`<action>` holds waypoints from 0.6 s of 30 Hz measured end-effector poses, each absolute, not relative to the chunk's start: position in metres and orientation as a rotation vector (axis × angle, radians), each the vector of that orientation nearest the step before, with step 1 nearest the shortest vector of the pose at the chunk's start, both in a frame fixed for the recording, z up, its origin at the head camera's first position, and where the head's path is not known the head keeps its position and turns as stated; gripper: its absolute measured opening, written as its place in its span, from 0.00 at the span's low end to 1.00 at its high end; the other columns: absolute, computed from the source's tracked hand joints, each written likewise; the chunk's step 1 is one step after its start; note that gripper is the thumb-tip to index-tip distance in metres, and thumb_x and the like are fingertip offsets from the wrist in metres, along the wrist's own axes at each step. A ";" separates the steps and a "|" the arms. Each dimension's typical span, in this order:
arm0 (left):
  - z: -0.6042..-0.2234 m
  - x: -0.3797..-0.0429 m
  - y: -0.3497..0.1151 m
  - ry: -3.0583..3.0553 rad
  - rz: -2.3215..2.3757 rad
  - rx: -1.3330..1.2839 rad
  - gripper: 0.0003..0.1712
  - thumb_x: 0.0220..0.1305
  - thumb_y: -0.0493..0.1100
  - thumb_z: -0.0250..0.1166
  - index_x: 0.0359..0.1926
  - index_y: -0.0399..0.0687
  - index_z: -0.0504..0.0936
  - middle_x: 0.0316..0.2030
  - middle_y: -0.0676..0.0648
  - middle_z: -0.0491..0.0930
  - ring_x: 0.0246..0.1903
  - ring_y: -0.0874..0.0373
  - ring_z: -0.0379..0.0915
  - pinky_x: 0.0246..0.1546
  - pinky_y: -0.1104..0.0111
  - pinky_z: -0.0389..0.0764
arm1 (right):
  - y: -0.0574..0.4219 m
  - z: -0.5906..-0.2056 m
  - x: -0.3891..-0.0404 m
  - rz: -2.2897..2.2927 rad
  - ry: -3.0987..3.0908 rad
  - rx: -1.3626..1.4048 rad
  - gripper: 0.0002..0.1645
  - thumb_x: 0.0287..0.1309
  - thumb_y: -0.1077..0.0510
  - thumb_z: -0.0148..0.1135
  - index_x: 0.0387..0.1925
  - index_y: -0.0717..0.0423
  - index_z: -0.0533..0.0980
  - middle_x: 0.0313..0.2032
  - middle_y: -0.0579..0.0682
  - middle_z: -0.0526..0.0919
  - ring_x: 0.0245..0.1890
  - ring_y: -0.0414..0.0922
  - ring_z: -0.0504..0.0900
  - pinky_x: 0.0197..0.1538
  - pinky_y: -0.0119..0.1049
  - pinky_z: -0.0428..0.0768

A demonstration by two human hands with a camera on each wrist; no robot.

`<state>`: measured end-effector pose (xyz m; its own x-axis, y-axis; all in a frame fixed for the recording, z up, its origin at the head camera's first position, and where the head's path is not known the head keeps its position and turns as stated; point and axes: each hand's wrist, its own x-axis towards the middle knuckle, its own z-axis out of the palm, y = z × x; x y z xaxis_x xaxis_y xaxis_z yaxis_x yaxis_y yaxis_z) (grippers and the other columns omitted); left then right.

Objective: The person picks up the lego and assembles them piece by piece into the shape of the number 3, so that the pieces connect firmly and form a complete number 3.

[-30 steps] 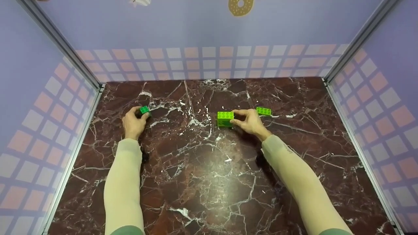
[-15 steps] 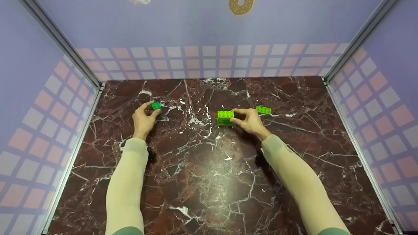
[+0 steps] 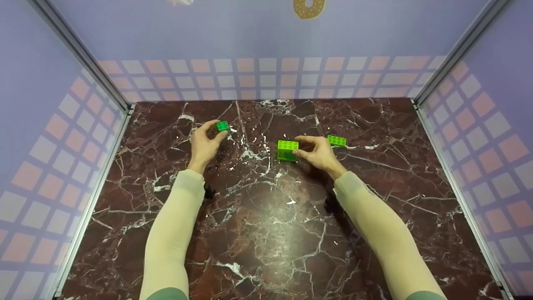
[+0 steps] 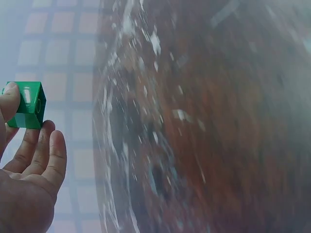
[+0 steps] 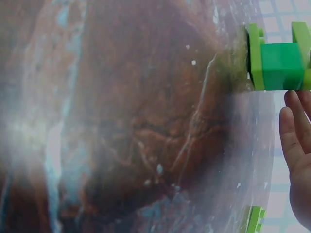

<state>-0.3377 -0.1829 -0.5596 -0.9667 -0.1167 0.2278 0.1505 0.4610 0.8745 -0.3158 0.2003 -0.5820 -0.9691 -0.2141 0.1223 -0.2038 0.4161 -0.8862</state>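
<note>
My left hand [image 3: 205, 146] pinches a small dark green toy building brick [image 3: 222, 126] with studs on top, between thumb and fingers. In the left wrist view that brick [image 4: 30, 104] shows its hollow underside, and the other fingers spread below it. To the right, my right hand [image 3: 320, 155] grips a stack of bricks [image 3: 287, 146] at its right side. The right wrist view shows a dark green brick [image 5: 281, 67] between two lime green ones, the lower a thin layer [image 5: 255, 58] close to the table.
A loose lime green brick [image 3: 336, 141] lies on the table just beyond my right hand. The dark red marbled table [image 3: 250, 233] is bounded by a back wall [image 3: 266, 37] and side walls with pink and white squares.
My left hand has carried the small dark green brick to the right and farther back, nearer the stack. My right hand and the stack have hardly moved.
</note>
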 end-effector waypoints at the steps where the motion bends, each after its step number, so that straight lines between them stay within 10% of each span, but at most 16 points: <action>1: -0.559 -0.337 -0.180 -2.455 -1.534 -0.041 0.26 0.72 0.39 0.78 0.68 0.41 0.87 0.56 0.33 0.93 0.52 0.42 0.90 0.52 0.67 0.89 | 0.200 -0.581 -0.315 -1.655 2.634 -0.394 0.27 0.64 0.64 0.82 0.63 0.66 0.87 0.55 0.65 0.94 0.50 0.59 0.95 0.57 0.47 0.94; 8: -0.555 -0.332 -0.155 -2.469 -1.637 -0.138 0.26 0.72 0.38 0.79 0.67 0.40 0.87 0.55 0.34 0.92 0.54 0.45 0.90 0.50 0.75 0.87 | 0.199 -0.579 -0.315 -1.649 2.665 -0.395 0.22 0.63 0.64 0.82 0.58 0.64 0.90 0.54 0.63 0.95 0.52 0.59 0.95 0.57 0.42 0.92; 18: -0.547 -0.332 -0.116 -2.501 -1.704 -0.325 0.25 0.71 0.38 0.78 0.67 0.40 0.87 0.58 0.36 0.92 0.56 0.43 0.90 0.53 0.69 0.89 | 0.198 -0.581 -0.315 -1.687 2.656 -0.375 0.22 0.62 0.64 0.83 0.57 0.66 0.89 0.55 0.65 0.94 0.53 0.64 0.94 0.63 0.61 0.90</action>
<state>-0.3324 -0.1164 -0.5470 -0.9724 0.1206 0.1996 0.2299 0.3516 0.9075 -0.3149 0.1978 -0.5812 -0.9716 -0.1842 0.1486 -0.2128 0.4053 -0.8891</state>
